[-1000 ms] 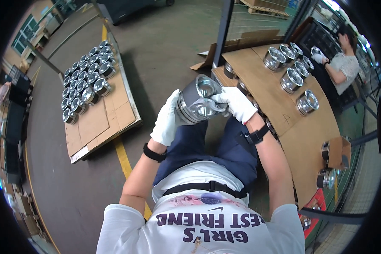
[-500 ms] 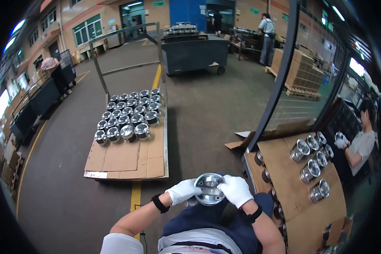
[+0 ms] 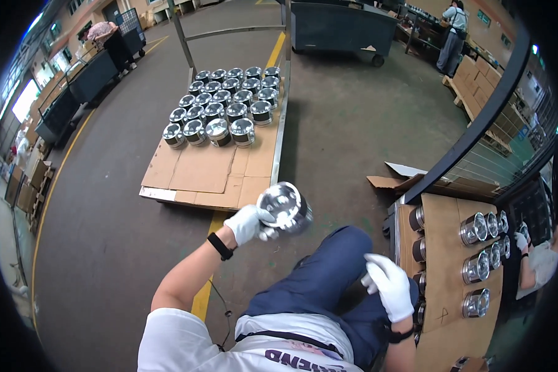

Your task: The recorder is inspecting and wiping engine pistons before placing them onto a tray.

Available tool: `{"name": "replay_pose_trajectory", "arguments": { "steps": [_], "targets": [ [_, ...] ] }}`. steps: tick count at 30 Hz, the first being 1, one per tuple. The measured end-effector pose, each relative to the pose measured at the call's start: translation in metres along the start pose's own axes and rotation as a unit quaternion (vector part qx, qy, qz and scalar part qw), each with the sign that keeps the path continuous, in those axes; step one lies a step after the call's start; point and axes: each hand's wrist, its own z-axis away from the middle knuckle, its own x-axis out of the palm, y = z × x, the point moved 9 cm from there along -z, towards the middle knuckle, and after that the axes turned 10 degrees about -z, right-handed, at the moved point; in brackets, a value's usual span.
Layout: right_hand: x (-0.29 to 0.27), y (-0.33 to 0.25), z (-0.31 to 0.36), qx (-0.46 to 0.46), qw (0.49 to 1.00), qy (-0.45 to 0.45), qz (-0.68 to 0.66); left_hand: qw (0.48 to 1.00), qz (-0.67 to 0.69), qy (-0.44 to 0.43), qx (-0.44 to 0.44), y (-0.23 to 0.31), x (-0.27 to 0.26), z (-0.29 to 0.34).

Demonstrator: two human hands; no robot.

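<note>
My left hand [image 3: 248, 224], in a white glove, grips a shiny metal piston [image 3: 284, 206] by its side. The piston is tilted, with its round crown facing up toward me, and it hangs over the floor by the near edge of a flat cart [image 3: 198, 177]. Rows of similar pistons [image 3: 235, 111] stand crown up on the cart's cardboard. Above my right thigh, my gloved right hand [image 3: 389, 286] holds nothing, its fingers loosely bent and apart. To its right, several pistons [image 3: 475, 268] rest on a cardboard-covered stack [image 3: 443, 248].
More pistons [image 3: 419, 249] sit in a layer under that cardboard. A dark metal post [image 3: 477, 124] with a mesh panel rises behind the stack. Beyond the cart stands a grey wheeled bin [image 3: 344, 34]. A co-worker [image 3: 536, 266] handles a piston at the far right.
My right hand has let go of the piston and moved right. My left hand has carried it up and left toward the cart, turning its crown up. The view has shifted to the right and down.
</note>
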Motion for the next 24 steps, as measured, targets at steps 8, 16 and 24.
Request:
{"name": "replay_pose_trajectory", "arguments": {
  "steps": [8, 16, 24],
  "targets": [
    [-0.098, 0.021, 0.081, 0.098, 0.982, 0.163, -0.010, 0.972, 0.137, 0.182, 0.061, 0.022, -0.138, -0.132],
    [-0.154, 0.057, 0.148, 0.149, 0.888, 0.435, 0.023, 0.959, 0.111, 0.253, 0.067, 0.048, -0.202, -0.292],
    [-0.167, 0.118, 0.238, 0.271, 0.767, 0.580, -0.050, 0.952, 0.115, 0.281, 0.033, 0.064, -0.234, -0.400]
  ]
}}
